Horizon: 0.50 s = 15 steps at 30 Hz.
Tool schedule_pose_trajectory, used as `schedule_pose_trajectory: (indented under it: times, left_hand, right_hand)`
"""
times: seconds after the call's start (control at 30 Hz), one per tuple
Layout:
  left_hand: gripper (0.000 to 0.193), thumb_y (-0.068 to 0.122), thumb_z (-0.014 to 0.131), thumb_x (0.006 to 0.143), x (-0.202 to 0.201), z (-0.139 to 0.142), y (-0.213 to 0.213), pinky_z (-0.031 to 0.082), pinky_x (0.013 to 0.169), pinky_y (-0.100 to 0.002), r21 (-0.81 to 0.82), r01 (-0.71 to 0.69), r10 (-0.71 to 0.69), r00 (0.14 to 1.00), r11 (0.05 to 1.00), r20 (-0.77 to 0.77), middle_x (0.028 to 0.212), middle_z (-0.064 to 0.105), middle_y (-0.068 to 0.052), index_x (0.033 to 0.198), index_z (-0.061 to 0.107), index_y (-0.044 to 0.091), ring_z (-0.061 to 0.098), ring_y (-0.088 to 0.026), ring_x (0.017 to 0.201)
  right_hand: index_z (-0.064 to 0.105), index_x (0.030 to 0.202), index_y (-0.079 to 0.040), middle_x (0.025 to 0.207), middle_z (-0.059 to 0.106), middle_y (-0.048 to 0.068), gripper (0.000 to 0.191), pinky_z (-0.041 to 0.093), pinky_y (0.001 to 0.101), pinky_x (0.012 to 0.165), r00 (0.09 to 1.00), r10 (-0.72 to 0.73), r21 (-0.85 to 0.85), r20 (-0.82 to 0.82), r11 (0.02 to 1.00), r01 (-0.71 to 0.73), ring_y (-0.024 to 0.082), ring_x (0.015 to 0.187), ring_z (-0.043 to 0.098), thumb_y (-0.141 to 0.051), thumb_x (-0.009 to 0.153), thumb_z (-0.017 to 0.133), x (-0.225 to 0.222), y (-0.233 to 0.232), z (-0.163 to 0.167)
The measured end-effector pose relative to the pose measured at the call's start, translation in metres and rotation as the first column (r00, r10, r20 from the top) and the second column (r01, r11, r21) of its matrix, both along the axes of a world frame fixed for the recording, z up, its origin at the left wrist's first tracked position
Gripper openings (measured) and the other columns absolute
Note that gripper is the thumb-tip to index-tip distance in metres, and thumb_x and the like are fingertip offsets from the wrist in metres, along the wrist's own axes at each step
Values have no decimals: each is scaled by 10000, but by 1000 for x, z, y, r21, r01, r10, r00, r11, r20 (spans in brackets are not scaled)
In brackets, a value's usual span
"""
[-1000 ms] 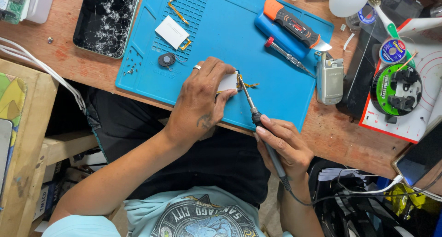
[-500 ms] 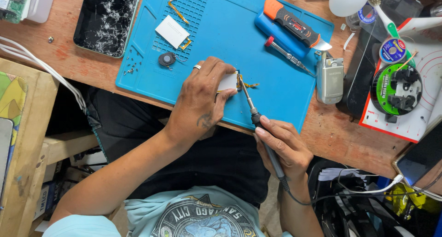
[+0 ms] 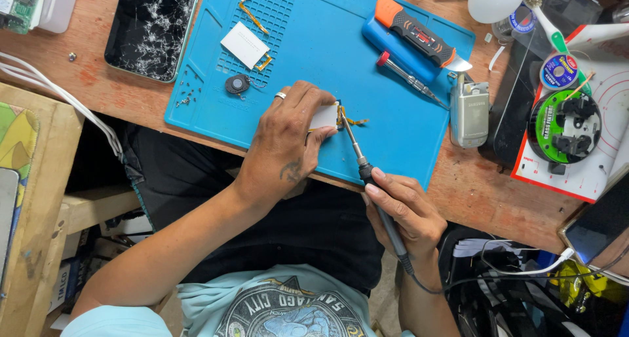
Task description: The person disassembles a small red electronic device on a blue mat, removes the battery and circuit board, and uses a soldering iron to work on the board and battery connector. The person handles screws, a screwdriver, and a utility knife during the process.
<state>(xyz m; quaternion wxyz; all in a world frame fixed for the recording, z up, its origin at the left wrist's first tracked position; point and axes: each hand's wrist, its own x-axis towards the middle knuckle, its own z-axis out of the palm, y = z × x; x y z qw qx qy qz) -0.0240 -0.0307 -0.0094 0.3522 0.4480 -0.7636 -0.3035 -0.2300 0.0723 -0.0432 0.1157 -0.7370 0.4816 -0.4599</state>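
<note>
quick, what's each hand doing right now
Left hand: closed on a small white part on the blue mat.
Right hand: closed around a soldering iron.

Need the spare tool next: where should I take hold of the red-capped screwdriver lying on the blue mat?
Grip the red-capped screwdriver at its thick red cap end, toward the mat's middle, coming straight down from above. It lies flat and slanted on the blue silicone mat; its thin metal shaft points at the grey flip phone, which crowds that end.
</note>
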Motion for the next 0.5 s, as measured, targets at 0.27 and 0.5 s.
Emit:
schedule_pose_trajectory:
  times: [0.27, 0.5]
  left_hand:
    - [262, 56, 683, 926, 0, -1, 0, 506, 931, -423, -8, 0, 0, 1000, 1000, -12, 1142, 614, -138, 1168, 603, -6, 605, -325, 1057]
    - [265, 56, 686, 929, 1, -1, 1, 507, 931, -421, -8, -2, 2, 1000, 1000, -3, 1140, 615, -131, 1175, 606, 2, 605, -320, 1058]
  right_hand:
    - [735, 1075, -34, 1154, 728, 161, 293, 636, 337, 894, 999, 9, 4, 31, 1000, -9, 277, 1051, 746, 89, 825, 827, -2, 2, -7]
    - [731, 1084, -43, 1161, 722, 156, 308, 641, 334, 895, 999, 5, 22, 41, 1000, -6, 272, 1061, 742, 88, 822, 826, -4, 8, -8]
